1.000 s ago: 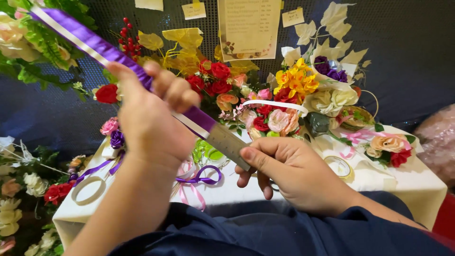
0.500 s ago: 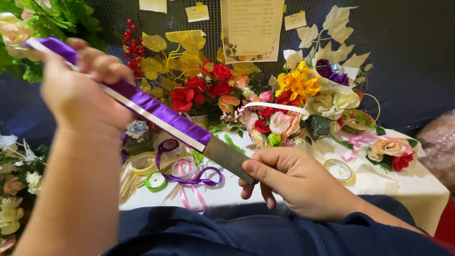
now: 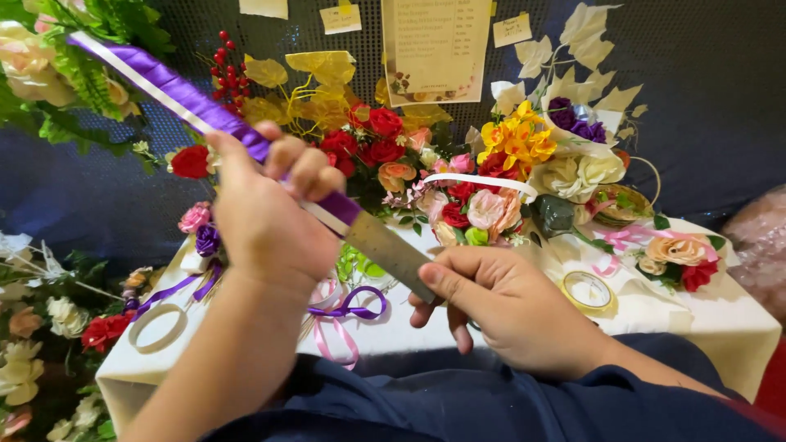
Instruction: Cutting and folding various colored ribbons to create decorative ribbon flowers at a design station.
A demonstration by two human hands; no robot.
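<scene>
My left hand (image 3: 266,217) clamped on the purple ribbon (image 3: 176,86) wrapping a metal ruler (image 3: 385,250), my right hand (image 3: 508,307) gripping its bare end, artificial flowers (image 3: 491,188) behind

The left hand (image 3: 266,217) is raised at centre-left of the frame, back to the camera, fingers curled shut in a grip, forearm running down to the lower left. The right hand (image 3: 508,307) sits lower right, fingers closed, thumb pressed forward
</scene>
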